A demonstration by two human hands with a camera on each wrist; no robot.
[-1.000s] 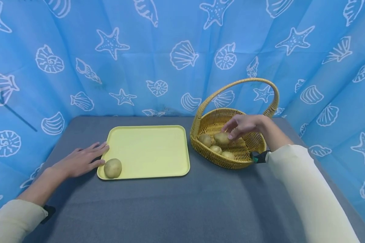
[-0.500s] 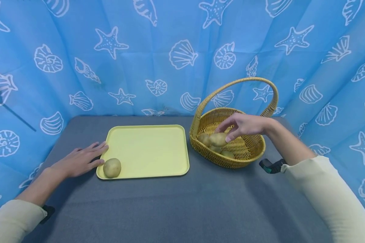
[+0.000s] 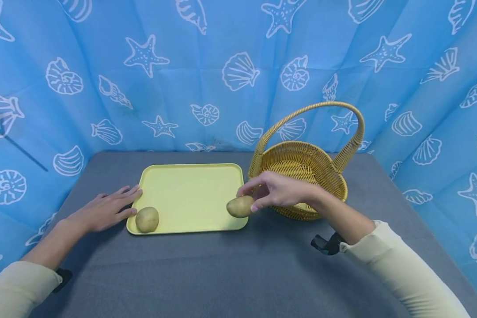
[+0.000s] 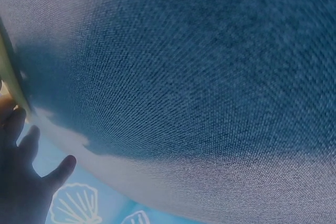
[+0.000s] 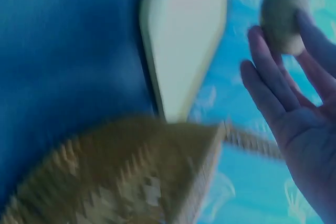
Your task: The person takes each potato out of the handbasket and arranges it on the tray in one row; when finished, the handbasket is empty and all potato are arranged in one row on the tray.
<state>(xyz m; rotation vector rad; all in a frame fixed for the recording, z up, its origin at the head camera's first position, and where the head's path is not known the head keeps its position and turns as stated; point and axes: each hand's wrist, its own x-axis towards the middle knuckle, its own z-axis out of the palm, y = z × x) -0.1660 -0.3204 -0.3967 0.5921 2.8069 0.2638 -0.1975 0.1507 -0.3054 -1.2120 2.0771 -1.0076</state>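
My right hand pinches a potato between thumb and fingers, held over the right edge of the yellow tray. In the right wrist view the same potato sits at the fingertips. Behind and under the right forearm stands the wicker basket; the potatoes inside it are hidden by the hand. My left hand rests with spread, straight fingers at the tray's left edge. Close to its thumb, another potato lies in the tray's near left corner.
A grey cloth covers the table. The basket's tall arched handle rises above its rim. A blue curtain with white shells and starfish hangs behind the table and along its sides.
My right hand has carried the potato leftward out of the basket to the tray's right edge. The left hand, the tray and the potato on it have stayed in place.
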